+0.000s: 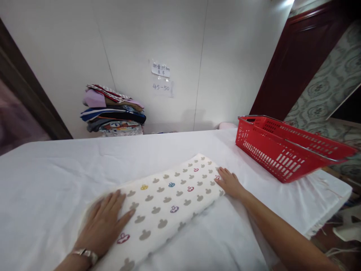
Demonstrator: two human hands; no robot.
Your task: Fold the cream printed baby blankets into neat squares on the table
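A folded white cloth [169, 197] printed with grey, red, yellow and blue mushroom-like shapes lies slantwise on the white-covered table [56, 180]. My left hand [103, 222], with a bracelet at the wrist, rests flat on the cloth's near left end, fingers stretched out. At the far right end my right hand [229, 183] touches the cloth's edge, its fingers extended and palm down. Neither hand grips anything. The cloth's nearest corner runs out of the bottom of the view.
A red plastic basket [267, 150] with metal handles stands on the table's right side. Behind the table's far edge rises a stack of folded fabrics [114, 113]. Paper notes [160, 69] are taped to the pale wall. A dark red door [293, 56] is at the right.
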